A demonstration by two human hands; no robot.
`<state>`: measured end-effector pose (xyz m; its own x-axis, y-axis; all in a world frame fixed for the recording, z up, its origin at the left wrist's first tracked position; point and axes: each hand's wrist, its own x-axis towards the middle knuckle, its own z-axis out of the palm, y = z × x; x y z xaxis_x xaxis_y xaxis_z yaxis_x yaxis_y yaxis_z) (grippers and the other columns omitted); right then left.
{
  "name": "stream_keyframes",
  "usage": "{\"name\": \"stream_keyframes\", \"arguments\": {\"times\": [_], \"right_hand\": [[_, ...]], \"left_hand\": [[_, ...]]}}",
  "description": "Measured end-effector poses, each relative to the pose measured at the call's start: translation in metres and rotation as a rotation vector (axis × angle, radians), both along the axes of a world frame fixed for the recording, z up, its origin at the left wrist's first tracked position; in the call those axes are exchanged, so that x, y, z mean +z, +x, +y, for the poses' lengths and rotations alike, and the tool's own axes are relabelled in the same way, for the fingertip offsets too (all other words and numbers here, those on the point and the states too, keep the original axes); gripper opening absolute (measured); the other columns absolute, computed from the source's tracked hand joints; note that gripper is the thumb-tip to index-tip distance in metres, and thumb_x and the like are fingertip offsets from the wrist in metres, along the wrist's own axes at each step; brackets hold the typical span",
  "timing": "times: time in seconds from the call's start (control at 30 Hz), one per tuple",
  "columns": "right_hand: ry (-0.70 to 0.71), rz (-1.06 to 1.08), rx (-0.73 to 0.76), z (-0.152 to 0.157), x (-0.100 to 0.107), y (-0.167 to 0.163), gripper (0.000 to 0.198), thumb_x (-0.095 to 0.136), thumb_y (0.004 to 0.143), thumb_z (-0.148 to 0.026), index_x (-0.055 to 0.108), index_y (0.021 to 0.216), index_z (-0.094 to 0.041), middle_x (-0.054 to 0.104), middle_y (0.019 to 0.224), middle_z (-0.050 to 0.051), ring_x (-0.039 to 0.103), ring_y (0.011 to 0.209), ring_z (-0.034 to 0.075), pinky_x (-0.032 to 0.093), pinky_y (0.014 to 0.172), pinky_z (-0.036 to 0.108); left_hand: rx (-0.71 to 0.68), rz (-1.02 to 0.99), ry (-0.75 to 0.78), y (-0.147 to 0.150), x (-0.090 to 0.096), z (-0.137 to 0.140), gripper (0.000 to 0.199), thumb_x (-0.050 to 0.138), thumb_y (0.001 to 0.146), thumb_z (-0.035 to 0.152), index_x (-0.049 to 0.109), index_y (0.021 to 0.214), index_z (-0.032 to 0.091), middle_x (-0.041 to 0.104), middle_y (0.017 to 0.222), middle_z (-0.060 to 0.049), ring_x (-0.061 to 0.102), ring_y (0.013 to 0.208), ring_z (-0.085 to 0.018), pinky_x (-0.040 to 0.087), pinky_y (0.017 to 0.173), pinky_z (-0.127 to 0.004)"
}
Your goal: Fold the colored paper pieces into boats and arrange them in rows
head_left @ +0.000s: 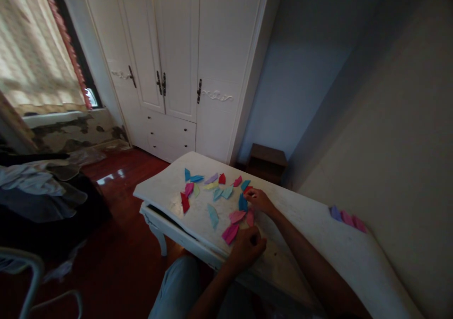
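Observation:
My right hand [260, 200] reaches over the white table, its fingers pinched together at a small red folded paper [248, 189]. Just below those fingertips lies a blue folded paper [242, 203]. My left hand [247, 248] is nearer the table's front edge, its fingers curled in, and I see nothing in them. Beside it lie a magenta folded paper [230, 234] and a pink folded paper [237, 216]. Another pink piece [250, 218] sits between my two hands. Farther left, a pale blue folded paper [213, 216] lies on its own.
Several more coloured folded papers [222, 193] are scattered over the far left of the table [159, 187]. A purple and pink row [348, 218] of them stands at the right by the wall. A white wardrobe [177, 50] and a brown box-like stand [268, 158] are behind.

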<state>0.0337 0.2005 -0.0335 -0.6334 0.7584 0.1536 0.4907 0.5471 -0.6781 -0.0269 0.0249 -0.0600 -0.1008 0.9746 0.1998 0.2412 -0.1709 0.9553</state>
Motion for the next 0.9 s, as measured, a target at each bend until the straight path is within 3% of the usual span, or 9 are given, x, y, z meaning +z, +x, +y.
{"name": "stream_keyframes", "arguments": {"times": [0.17, 0.27, 0.4, 0.6, 0.7, 0.8, 0.9], "right_hand": [[0.057, 0.125, -0.048, -0.012, 0.009, 0.014, 0.023, 0.051, 0.085, -0.039, 0.060, 0.086, -0.018, 0.067, 0.090, 0.006, 0.061, 0.080, 0.018, 0.048, 0.075, 0.030], [0.008, 0.244, -0.079, -0.019, 0.015, 0.028, 0.027, 0.049, 0.087, -0.045, 0.057, 0.086, -0.019, 0.064, 0.083, 0.003, 0.058, 0.067, 0.015, 0.047, 0.062, 0.027], [-0.126, 0.400, -0.163, -0.024, 0.028, 0.053, 0.032, 0.052, 0.084, -0.053, 0.054, 0.086, -0.020, 0.059, 0.074, 0.000, 0.046, 0.044, 0.009, 0.036, 0.039, 0.022], [-0.144, 0.421, -0.300, -0.005, 0.029, 0.110, 0.037, 0.057, 0.080, -0.056, 0.058, 0.089, -0.020, 0.060, 0.070, -0.001, 0.043, 0.040, 0.008, 0.034, 0.037, 0.021], [-0.013, 0.257, -0.461, 0.014, 0.016, 0.149, 0.036, 0.051, 0.083, -0.052, 0.060, 0.093, -0.019, 0.066, 0.077, 0.002, 0.053, 0.048, 0.011, 0.042, 0.044, 0.023], [0.090, 0.148, -0.622, 0.032, 0.003, 0.191, 0.028, 0.047, 0.086, -0.041, 0.062, 0.090, -0.018, 0.069, 0.089, 0.007, 0.063, 0.074, 0.017, 0.050, 0.066, 0.027], [0.121, 0.067, -0.747, 0.045, -0.007, 0.223, 0.024, 0.043, 0.088, -0.029, 0.063, 0.091, -0.016, 0.070, 0.096, 0.010, 0.064, 0.090, 0.020, 0.049, 0.083, 0.033]], "left_hand": [[0.013, 0.030, -0.010, 0.000, -0.001, 0.000, 0.026, 0.055, 0.077, 0.028, 0.039, 0.059, 0.019, 0.039, 0.055, 0.005, 0.037, 0.053, -0.009, 0.026, 0.052, -0.023], [0.016, 0.049, -0.026, 0.000, -0.001, 0.000, 0.027, 0.055, 0.078, 0.031, 0.039, 0.060, 0.019, 0.040, 0.055, 0.005, 0.038, 0.053, -0.009, 0.027, 0.052, -0.023], [0.019, 0.084, -0.038, -0.001, -0.001, -0.001, 0.028, 0.054, 0.081, 0.034, 0.040, 0.060, 0.019, 0.041, 0.056, 0.005, 0.040, 0.054, -0.010, 0.028, 0.053, -0.023], [0.036, 0.105, -0.054, -0.002, 0.001, 0.000, 0.035, 0.055, 0.080, 0.044, 0.041, 0.059, 0.020, 0.041, 0.053, 0.005, 0.040, 0.051, -0.010, 0.029, 0.051, -0.022], [0.049, 0.157, -0.023, -0.002, 0.000, -0.001, 0.039, 0.053, 0.080, 0.048, 0.040, 0.057, 0.020, 0.042, 0.053, 0.004, 0.040, 0.050, -0.011, 0.030, 0.051, -0.023], [0.063, 0.246, 0.003, -0.002, -0.007, -0.002, 0.040, 0.051, 0.082, 0.049, 0.041, 0.056, 0.020, 0.042, 0.052, 0.004, 0.040, 0.049, -0.011, 0.030, 0.050, -0.023], [0.090, 0.303, 0.048, -0.002, -0.019, -0.002, 0.042, 0.051, 0.083, 0.051, 0.043, 0.056, 0.020, 0.044, 0.052, 0.004, 0.041, 0.049, -0.012, 0.032, 0.050, -0.023]]}}
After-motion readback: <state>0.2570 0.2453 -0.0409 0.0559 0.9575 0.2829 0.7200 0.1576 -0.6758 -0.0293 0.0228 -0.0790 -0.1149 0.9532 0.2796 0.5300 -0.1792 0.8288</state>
